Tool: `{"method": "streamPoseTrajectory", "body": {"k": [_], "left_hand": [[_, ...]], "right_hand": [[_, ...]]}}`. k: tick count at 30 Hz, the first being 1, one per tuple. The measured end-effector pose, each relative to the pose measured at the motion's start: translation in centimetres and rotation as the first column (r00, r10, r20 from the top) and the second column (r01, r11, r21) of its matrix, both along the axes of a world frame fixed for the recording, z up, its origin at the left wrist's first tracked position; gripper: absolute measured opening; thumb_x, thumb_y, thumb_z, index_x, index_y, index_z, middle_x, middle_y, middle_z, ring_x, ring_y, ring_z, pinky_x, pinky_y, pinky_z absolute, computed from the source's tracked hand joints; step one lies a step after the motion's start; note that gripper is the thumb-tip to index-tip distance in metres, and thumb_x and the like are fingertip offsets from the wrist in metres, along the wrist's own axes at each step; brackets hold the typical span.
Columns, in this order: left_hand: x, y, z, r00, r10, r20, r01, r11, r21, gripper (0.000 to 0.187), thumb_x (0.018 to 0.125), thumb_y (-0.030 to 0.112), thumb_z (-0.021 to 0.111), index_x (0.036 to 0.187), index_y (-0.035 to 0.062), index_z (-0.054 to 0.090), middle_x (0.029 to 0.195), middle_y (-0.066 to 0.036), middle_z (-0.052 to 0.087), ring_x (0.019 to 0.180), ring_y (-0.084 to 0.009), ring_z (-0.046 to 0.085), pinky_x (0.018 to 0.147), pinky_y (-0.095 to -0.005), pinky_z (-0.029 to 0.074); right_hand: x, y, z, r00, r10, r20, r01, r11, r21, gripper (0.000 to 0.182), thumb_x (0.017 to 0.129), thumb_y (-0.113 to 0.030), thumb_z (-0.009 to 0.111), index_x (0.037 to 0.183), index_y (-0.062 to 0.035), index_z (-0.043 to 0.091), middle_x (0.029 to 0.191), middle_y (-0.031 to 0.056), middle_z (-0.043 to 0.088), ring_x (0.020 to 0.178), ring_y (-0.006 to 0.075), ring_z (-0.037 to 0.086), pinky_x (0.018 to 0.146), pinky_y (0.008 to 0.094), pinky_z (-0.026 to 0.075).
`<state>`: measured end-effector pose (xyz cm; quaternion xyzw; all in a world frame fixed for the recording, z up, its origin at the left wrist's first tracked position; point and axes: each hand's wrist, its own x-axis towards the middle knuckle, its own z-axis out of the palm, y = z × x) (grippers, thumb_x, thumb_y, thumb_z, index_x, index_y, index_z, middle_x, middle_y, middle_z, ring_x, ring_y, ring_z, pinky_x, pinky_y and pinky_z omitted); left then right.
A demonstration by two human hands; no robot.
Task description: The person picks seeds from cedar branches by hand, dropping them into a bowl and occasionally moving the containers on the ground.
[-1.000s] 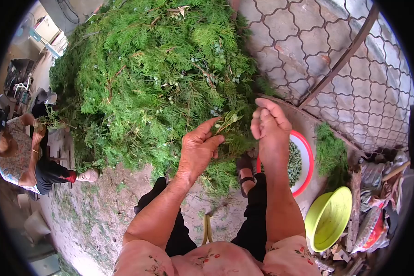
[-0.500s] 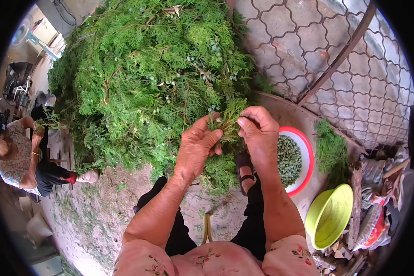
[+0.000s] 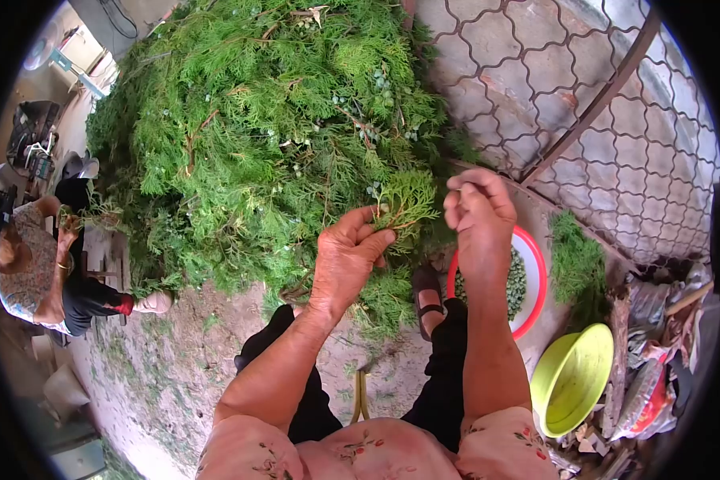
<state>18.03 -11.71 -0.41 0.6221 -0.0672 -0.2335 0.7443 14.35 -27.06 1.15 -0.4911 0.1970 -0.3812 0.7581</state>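
In the head view, my left hand [image 3: 350, 252] pinches a small evergreen sprig [image 3: 408, 198] whose flat green fronds spread out to the right. My right hand [image 3: 482, 212] is apart from the sprig, above the far edge of a white basin with a red rim [image 3: 542, 280]. Its fingers are curled together, and whatever they may hold is too small to make out. Round green cones [image 3: 517, 282] fill part of the basin, partly covered by my right wrist. Beyond both hands rises a big heap of evergreen branches [image 3: 248, 152] dotted with bluish-green cones.
A yellow-green tub [image 3: 576, 380] stands at the lower right beside firewood and bags [image 3: 648, 392]. Loose green sprigs [image 3: 576, 260] lie by the wire mesh panel [image 3: 584, 120]. At the left, another person [image 3: 36, 264] sits handling a branch.
My right hand has left the sprig and moved right, over the basin's far edge. My left hand keeps hold of the sprig, nearly in place.
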Motion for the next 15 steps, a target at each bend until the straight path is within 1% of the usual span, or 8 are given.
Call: {"method": "streamPoseTrajectory", "body": {"k": [2, 4, 6, 9, 10, 12, 14, 15], "left_hand": [[0.0, 0.2, -0.1, 0.996, -0.026, 0.086, 0.020, 0.997, 0.076, 0.030, 0.078, 0.000, 0.063, 0.107, -0.0035, 0.057, 0.061, 0.001, 0.056, 0.051, -0.0057, 0.049, 0.048, -0.0199, 0.041], [0.0, 0.2, 0.1, 0.993, -0.026, 0.119, 0.015, 0.996, 0.093, 0.026, 0.078, 0.000, 0.064, 0.104, -0.0032, 0.059, 0.062, 0.000, 0.058, 0.052, -0.0056, 0.050, 0.048, -0.0200, 0.041], [-0.1, 0.1, 0.1, 0.988, -0.027, 0.153, 0.010, 0.994, 0.111, 0.023, 0.078, 0.000, 0.064, 0.100, -0.0029, 0.061, 0.063, 0.000, 0.059, 0.052, -0.0056, 0.051, 0.049, -0.0202, 0.042], [-0.2, 0.0, -0.4, 0.978, -0.051, 0.204, 0.022, 0.990, 0.140, 0.021, 0.077, 0.000, 0.064, 0.099, -0.0022, 0.063, 0.065, 0.000, 0.060, 0.053, -0.0054, 0.051, 0.049, -0.0202, 0.042], [-0.2, 0.0, -0.5, 0.978, -0.061, 0.200, 0.032, 0.989, 0.145, 0.021, 0.078, 0.000, 0.063, 0.098, -0.0014, 0.063, 0.066, 0.000, 0.061, 0.053, -0.0055, 0.051, 0.049, -0.0203, 0.042], [-0.1, 0.1, -0.6, 0.978, -0.076, 0.193, 0.046, 0.987, 0.155, 0.020, 0.078, 0.000, 0.062, 0.098, -0.0006, 0.064, 0.067, -0.001, 0.061, 0.053, -0.0055, 0.051, 0.050, -0.0205, 0.042], [0.3, 0.3, -0.6, 0.993, -0.065, 0.100, 0.061, 0.997, 0.038, 0.022, 0.078, -0.001, 0.061, 0.099, 0.0018, 0.064, 0.070, -0.002, 0.063, 0.051, -0.0066, 0.050, 0.050, -0.0208, 0.043], [0.5, 0.3, -0.3, 1.000, -0.021, 0.023, 0.020, 0.999, 0.030, 0.021, 0.079, 0.000, 0.061, 0.098, 0.0041, 0.065, 0.072, -0.002, 0.063, 0.050, -0.0081, 0.050, 0.049, -0.0207, 0.042]], "right_hand": [[-0.7, 0.8, 0.8, 0.949, 0.281, -0.140, -0.292, 0.954, -0.067, 0.012, 0.087, -0.008, 0.055, 0.095, -0.0017, 0.061, 0.075, 0.0022, 0.056, 0.057, 0.0064, 0.049, 0.048, 0.0194, 0.037], [-0.8, 1.8, 1.4, 0.912, 0.273, -0.307, -0.359, 0.892, -0.275, 0.013, 0.083, -0.007, 0.060, 0.094, -0.0013, 0.064, 0.073, 0.0018, 0.056, 0.057, 0.0091, 0.050, 0.052, 0.0219, 0.040], [-0.2, 1.7, -0.3, 0.938, 0.163, -0.306, -0.336, 0.644, -0.687, 0.017, 0.078, -0.003, 0.062, 0.095, -0.0011, 0.063, 0.075, 0.0072, 0.058, 0.056, 0.0152, 0.052, 0.055, 0.0262, 0.043], [0.0, 2.0, -1.0, 0.924, 0.189, -0.333, -0.382, 0.532, -0.756, 0.015, 0.076, -0.001, 0.062, 0.091, -0.0005, 0.062, 0.074, 0.0116, 0.058, 0.058, 0.0202, 0.054, 0.057, 0.0292, 0.045], [0.1, 2.2, -1.2, 0.924, 0.188, -0.334, -0.381, 0.535, -0.754, 0.015, 0.076, -0.001, 0.062, 0.091, -0.0005, 0.062, 0.074, 0.0116, 0.058, 0.058, 0.0202, 0.054, 0.057, 0.0292, 0.045], [0.1, 2.7, -1.4, 0.941, 0.137, -0.310, -0.315, 0.691, -0.650, 0.009, 0.076, 0.000, 0.061, 0.085, 0.0009, 0.059, 0.067, 0.0099, 0.056, 0.056, 0.0185, 0.054, 0.056, 0.0295, 0.045], [-0.2, 2.8, -0.5, 0.918, 0.190, -0.348, -0.358, 0.775, -0.521, 0.005, 0.080, -0.003, 0.059, 0.083, 0.0010, 0.057, 0.061, 0.0070, 0.054, 0.053, 0.0150, 0.052, 0.051, 0.0283, 0.043], [-0.2, 2.4, 0.1, 0.920, 0.208, -0.331, -0.320, 0.887, -0.333, 0.006, 0.082, -0.004, 0.058, 0.085, 0.0004, 0.057, 0.061, 0.0054, 0.055, 0.052, 0.0131, 0.051, 0.048, 0.0270, 0.042]]}}
